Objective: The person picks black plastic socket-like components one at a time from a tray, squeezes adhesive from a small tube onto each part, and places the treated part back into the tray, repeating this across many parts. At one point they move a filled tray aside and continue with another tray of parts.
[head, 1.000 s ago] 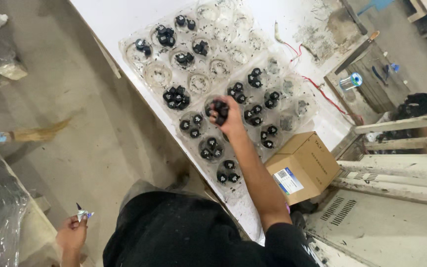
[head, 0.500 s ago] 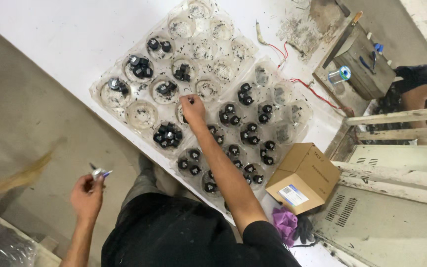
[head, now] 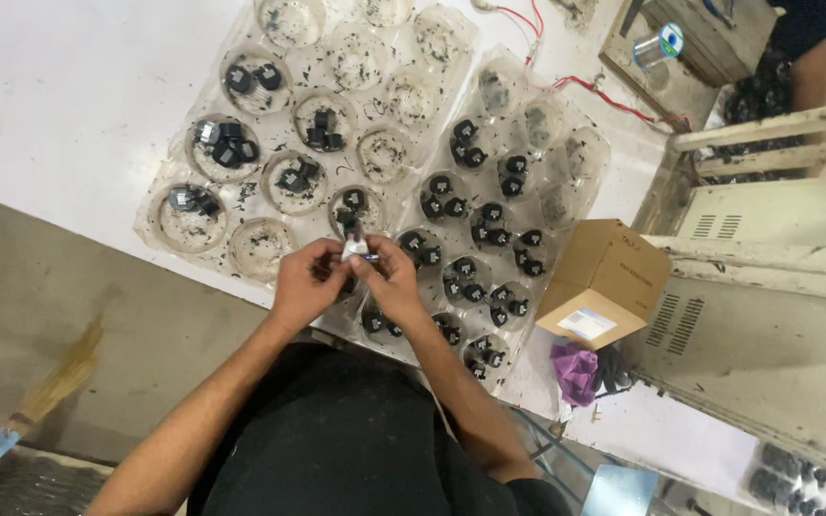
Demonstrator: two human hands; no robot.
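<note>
Together, left hand (head: pixel 303 279) and right hand (head: pixel 392 275), fingers pinched on small white part (head: pixel 355 247) (orientation unclear), above clear tray (head: pixel 566 162).

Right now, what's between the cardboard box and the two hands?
In the head view, a clear plastic tray with small black parts in its round cups lies between the cardboard box and the left hand and right hand.

Both hands (head: pixel 351 275) have met over the small white piece (head: pixel 355 248).
</note>
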